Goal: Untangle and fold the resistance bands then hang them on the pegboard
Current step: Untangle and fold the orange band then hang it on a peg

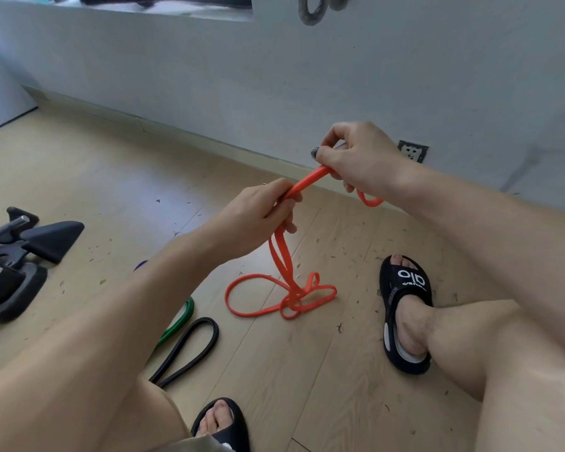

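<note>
Hands held an orange resistance band [282, 265] above a pale wooden floor [323, 370]. The right hand [361, 158] was the higher one, its fingers curled round one end of the band; a small orange loop stuck out just under that grip, on the wrist side. A short taut stretch of the band ran down from there to the left hand [261, 216], whose fingers and thumb were also curled round it. Two strands dropped from below the left grip to the floor, where the rest of the band lay in a loose knot with one wide loop spreading out on the left-hand side and smaller loops on the other.

Nearer the person than the left grip, and lower in view, a black band [190, 347] lay on the floor in a long narrow loop, with a green band [181, 316] just beside it, partly hidden by the left forearm. Below the right forearm a foot in a black slide sandal [405, 308] rested on the boards; a second sandalled foot [222, 422] showed at the bottom edge. Far out beyond the left arm stood dark exercise equipment [17, 256]. Beyond the right grip ran a grey wall [274, 76] with a socket [412, 151] low down.
</note>
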Action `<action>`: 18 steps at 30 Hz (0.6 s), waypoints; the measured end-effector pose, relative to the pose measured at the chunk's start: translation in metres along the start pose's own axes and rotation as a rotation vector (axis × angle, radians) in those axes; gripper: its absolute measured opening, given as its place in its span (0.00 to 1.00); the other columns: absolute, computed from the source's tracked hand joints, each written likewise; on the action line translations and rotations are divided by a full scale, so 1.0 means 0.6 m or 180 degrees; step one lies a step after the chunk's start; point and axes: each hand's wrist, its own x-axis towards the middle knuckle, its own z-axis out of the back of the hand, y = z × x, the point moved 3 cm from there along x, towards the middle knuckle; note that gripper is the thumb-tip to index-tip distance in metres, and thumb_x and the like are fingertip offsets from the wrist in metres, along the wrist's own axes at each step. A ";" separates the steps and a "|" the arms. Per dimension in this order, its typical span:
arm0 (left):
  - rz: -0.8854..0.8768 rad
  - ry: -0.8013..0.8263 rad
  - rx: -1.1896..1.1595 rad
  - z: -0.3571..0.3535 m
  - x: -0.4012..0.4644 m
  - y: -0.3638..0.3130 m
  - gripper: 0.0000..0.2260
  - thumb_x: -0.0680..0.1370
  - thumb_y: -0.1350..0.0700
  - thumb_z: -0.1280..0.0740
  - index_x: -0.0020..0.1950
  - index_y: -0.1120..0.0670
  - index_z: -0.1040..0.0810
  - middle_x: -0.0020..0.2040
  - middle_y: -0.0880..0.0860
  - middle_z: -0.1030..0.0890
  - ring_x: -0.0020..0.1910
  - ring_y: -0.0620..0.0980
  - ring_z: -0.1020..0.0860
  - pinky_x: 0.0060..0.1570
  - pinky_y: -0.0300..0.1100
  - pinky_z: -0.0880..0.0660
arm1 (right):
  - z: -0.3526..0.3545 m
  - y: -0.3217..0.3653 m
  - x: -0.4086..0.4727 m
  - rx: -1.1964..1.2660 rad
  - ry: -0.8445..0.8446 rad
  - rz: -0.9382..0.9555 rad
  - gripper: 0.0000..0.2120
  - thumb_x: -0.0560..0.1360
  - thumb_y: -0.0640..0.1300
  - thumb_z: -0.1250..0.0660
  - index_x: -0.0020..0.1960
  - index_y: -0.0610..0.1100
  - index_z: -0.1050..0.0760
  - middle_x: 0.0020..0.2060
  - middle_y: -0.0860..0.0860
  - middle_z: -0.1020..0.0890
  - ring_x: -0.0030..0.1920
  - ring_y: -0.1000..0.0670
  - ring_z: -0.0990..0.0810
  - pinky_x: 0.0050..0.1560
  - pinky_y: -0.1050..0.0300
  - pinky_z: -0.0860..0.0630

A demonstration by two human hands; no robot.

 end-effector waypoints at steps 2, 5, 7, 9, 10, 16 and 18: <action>-0.0027 -0.0020 -0.0020 0.003 0.000 0.001 0.05 0.85 0.57 0.38 0.57 0.56 0.24 0.47 0.49 0.18 0.46 0.41 0.16 0.51 0.40 0.18 | 0.001 0.001 0.002 0.0028 -0.0048 0.0008 0.07 0.82 0.48 0.34 0.52 0.44 0.23 0.37 0.47 0.19 0.31 0.52 0.23 0.29 0.62 0.25; 0.0054 0.0025 -0.0246 0.009 -0.001 0.002 0.02 0.83 0.56 0.35 0.51 0.52 0.24 0.46 0.49 0.18 0.47 0.44 0.15 0.52 0.41 0.17 | 0.008 -0.002 0.003 0.0082 -0.0136 0.0005 0.07 0.82 0.48 0.34 0.51 0.45 0.23 0.37 0.47 0.19 0.31 0.53 0.23 0.28 0.64 0.26; 0.0192 0.0070 -0.0507 0.012 -0.001 0.003 0.04 0.83 0.56 0.34 0.50 0.54 0.24 0.44 0.51 0.19 0.43 0.47 0.15 0.49 0.43 0.16 | 0.010 -0.004 0.003 0.0030 -0.0142 0.0024 0.07 0.82 0.48 0.34 0.50 0.45 0.23 0.37 0.47 0.19 0.31 0.52 0.22 0.29 0.61 0.24; 0.0250 0.0086 -0.0650 0.016 -0.001 0.002 0.05 0.83 0.56 0.34 0.49 0.55 0.24 0.39 0.51 0.21 0.36 0.48 0.18 0.42 0.41 0.18 | 0.010 -0.007 0.003 -0.0041 -0.0124 0.0046 0.07 0.81 0.49 0.33 0.49 0.45 0.23 0.37 0.46 0.18 0.33 0.47 0.20 0.33 0.50 0.18; 0.0240 0.0079 -0.0683 0.017 -0.002 0.001 0.06 0.83 0.55 0.34 0.48 0.55 0.24 0.37 0.50 0.22 0.33 0.47 0.21 0.38 0.39 0.20 | 0.010 -0.010 0.004 -0.0069 -0.0112 0.0043 0.07 0.81 0.49 0.33 0.49 0.46 0.23 0.38 0.46 0.18 0.34 0.45 0.19 0.37 0.45 0.17; 0.0417 0.0263 -0.1278 0.015 -0.003 0.005 0.11 0.85 0.50 0.37 0.46 0.54 0.24 0.33 0.48 0.27 0.33 0.48 0.32 0.38 0.42 0.32 | 0.004 -0.021 0.007 -0.0294 0.0003 0.0068 0.09 0.81 0.52 0.34 0.47 0.47 0.23 0.36 0.50 0.19 0.34 0.50 0.21 0.42 0.50 0.21; 0.0528 0.0417 -0.1573 0.012 -0.002 0.006 0.16 0.87 0.48 0.43 0.49 0.57 0.23 0.33 0.49 0.31 0.33 0.48 0.36 0.39 0.43 0.34 | 0.003 -0.024 0.006 -0.0391 0.0092 0.0048 0.09 0.82 0.52 0.35 0.47 0.47 0.23 0.33 0.50 0.18 0.31 0.52 0.22 0.34 0.57 0.24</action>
